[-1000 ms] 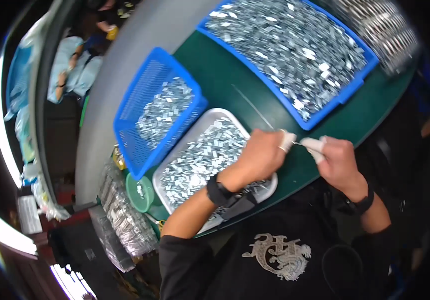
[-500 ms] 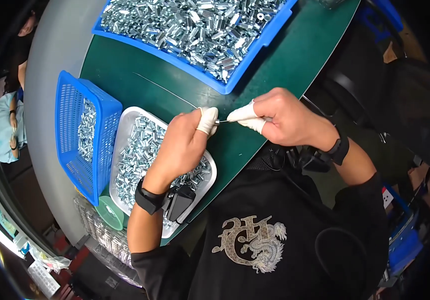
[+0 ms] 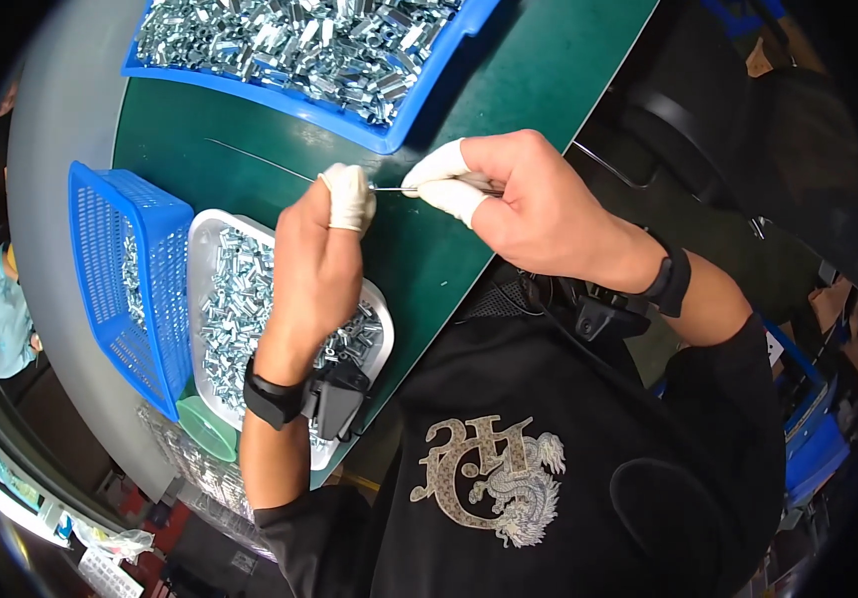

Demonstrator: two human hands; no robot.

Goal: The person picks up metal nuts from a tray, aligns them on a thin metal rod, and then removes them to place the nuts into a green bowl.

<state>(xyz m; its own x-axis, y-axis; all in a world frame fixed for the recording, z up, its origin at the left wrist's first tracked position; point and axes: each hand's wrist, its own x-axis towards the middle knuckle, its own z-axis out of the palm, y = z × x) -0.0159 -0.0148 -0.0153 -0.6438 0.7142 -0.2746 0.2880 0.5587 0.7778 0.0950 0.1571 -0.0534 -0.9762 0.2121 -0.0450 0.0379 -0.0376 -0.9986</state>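
My left hand [image 3: 319, 249], with white covers on thumb and forefinger, is closed in a pinch above the white tray [image 3: 381, 334]. A small shiny metal piece, like a hex standoff [image 3: 372, 187], peeks out at its fingertips, mostly hidden. To its right, my right hand [image 3: 534, 199], covered the same way, pinches a thin metal rod [image 3: 392, 188] that spans the gap between both hands. A fine wire [image 3: 255, 159] runs up and left from behind my left fingers; whether it joins the rod I cannot tell. Many small metal standoffs [image 3: 235, 289] fill the tray.
A blue bin [image 3: 280, 101] of larger standoffs stands at the far side of the green table [image 3: 539, 70]. A blue perforated basket [image 3: 155, 289] holding small metal pieces leans beside the tray, near a green dish [image 3: 208, 427]. Another person [image 3: 0, 314] sits at far left.
My view has shifted, so the table and bins appear farther left and mostly higher. The gap between my hands has widened slightly, showing more of the rod. Both pinches remain closed.
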